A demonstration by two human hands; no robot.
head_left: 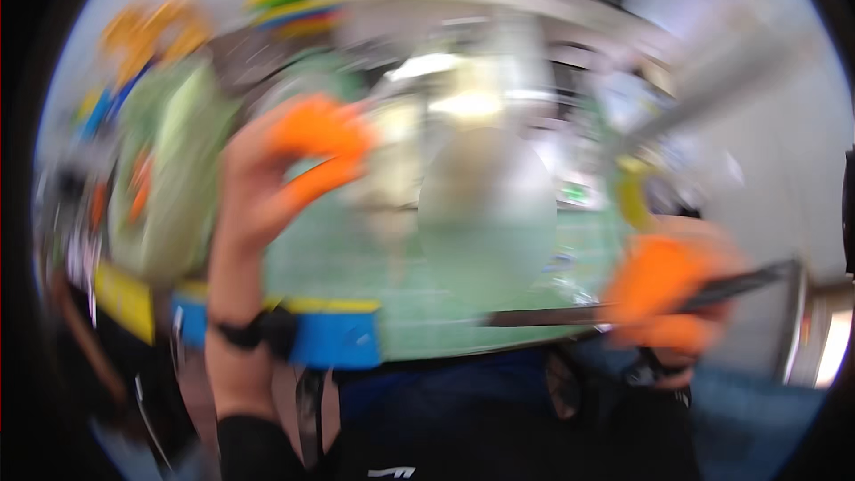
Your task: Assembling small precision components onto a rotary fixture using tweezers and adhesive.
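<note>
The whole picture is smeared by motion. My left hand (285,169), with orange coverings on its fingers, is raised over the left of the green mat (321,258). Its thumb and fingertips curl together in a pinch; what they hold, if anything, cannot be made out. Low on the right, my right hand (672,285), also orange-fingered, is closed round a long thin dark tool (543,316). The tool sticks out on both sides of the fist, along the mat's near edge; its kind is blurred. A pale translucent round shape (485,214) shows over the mat between my hands.
A light green bag (169,169) stands at the left, with yellow-orange things (156,31) behind it. Blue panels with yellow tops (334,334) line the near left edge. A yellow curved object (632,191) lies beyond my right hand. Blurred items crowd the back.
</note>
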